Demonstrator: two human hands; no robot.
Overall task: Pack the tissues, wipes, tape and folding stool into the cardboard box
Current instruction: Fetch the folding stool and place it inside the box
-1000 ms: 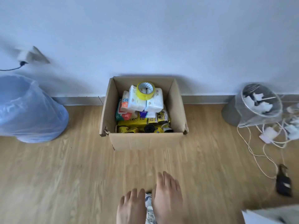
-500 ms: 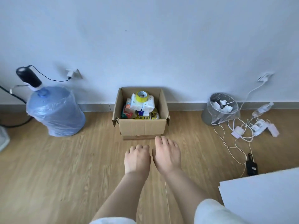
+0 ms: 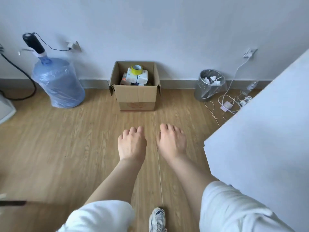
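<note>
An open cardboard box [image 3: 136, 97] stands on the wood floor against the white wall. Inside it, white tissue packs [image 3: 137, 77] lie on top of other packed items, and a yellow tape roll [image 3: 136, 69] rests on the tissues. A folding stool is not visible from here. My left hand [image 3: 132, 143] and my right hand [image 3: 172, 141] hover palm-down over the floor well in front of the box, side by side. Both hold nothing; the fingers are loosely curled downward.
A blue water jug [image 3: 57, 81] with a pump stands left of the box. Right of the box is a bin [image 3: 210, 84] lined with clear plastic, beside tangled white cables and chargers [image 3: 229, 104]. A white tabletop [image 3: 260, 131] fills the right side. My shoe [image 3: 157, 220] shows below.
The view has pulled back and up from the box, which now looks smaller and farther away. Both hands stay empty, have spread slightly apart, and the white tabletop has come in at right.
</note>
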